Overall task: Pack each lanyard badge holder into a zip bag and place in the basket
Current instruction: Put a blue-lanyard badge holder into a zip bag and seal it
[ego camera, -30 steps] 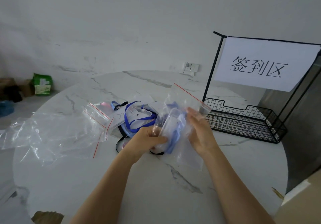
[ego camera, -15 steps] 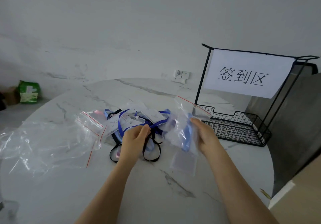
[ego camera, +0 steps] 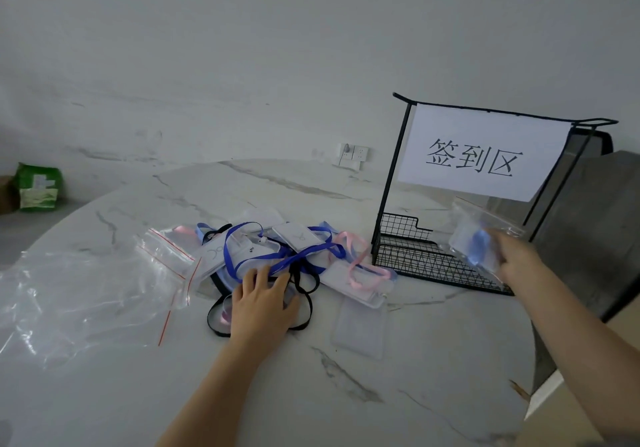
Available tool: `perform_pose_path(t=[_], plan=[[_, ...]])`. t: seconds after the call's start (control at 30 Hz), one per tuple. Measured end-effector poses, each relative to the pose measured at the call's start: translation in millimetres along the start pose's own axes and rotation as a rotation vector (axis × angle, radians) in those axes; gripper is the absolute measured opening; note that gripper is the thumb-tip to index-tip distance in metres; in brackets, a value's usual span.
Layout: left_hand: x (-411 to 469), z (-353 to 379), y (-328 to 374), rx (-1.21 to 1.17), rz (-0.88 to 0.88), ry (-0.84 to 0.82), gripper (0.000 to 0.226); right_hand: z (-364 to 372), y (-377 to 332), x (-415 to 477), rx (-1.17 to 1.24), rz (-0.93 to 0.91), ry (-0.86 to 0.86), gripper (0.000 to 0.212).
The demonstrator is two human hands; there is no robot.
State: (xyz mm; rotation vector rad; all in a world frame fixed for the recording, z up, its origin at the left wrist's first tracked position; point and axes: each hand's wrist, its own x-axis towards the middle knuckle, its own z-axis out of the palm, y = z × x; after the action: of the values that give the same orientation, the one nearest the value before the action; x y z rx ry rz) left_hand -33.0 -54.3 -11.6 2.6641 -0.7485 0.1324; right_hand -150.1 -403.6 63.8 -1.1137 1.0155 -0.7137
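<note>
Now the right hand (ego camera: 516, 259) pinches one filled zip bag (ego camera: 462, 238), with a blue lanyard (ego camera: 479, 249) inside, just above the wire basket (ego camera: 398, 228) at the far right of the table (ego camera: 346, 394); it is not yet laid down. I judge this one pack almost done. The left hand (ego camera: 263, 304) rests spread and flat on the tangled pile of lanyard badge holders (ego camera: 294, 249) in the middle, where several wait unpacked. At the left lie empty zip bags (ego camera: 166, 256).
</note>
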Motion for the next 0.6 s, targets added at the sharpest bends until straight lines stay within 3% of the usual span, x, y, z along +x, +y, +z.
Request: perform_pose_path(t=[0.2, 0.4, 0.5, 0.6], plan=[[1, 3, -1, 0.074, -0.010, -0.002, 0.052, 23, 2, 49, 0.092, -0.038, 0.085, 0.056], [2, 5, -2, 0.069, -0.011, -0.005, 0.051, 65, -9, 24, 0.188, -0.053, 0.169, 0.050], [2, 5, -3, 0.059, -0.008, 0.000, 0.050, 79, -5, 25, 0.170, -0.096, 0.134, 0.049], [3, 7, -3, 0.080, -0.004, 0.001, 0.050, 92, 1, 27, -0.012, -0.129, 0.007, 0.032]])
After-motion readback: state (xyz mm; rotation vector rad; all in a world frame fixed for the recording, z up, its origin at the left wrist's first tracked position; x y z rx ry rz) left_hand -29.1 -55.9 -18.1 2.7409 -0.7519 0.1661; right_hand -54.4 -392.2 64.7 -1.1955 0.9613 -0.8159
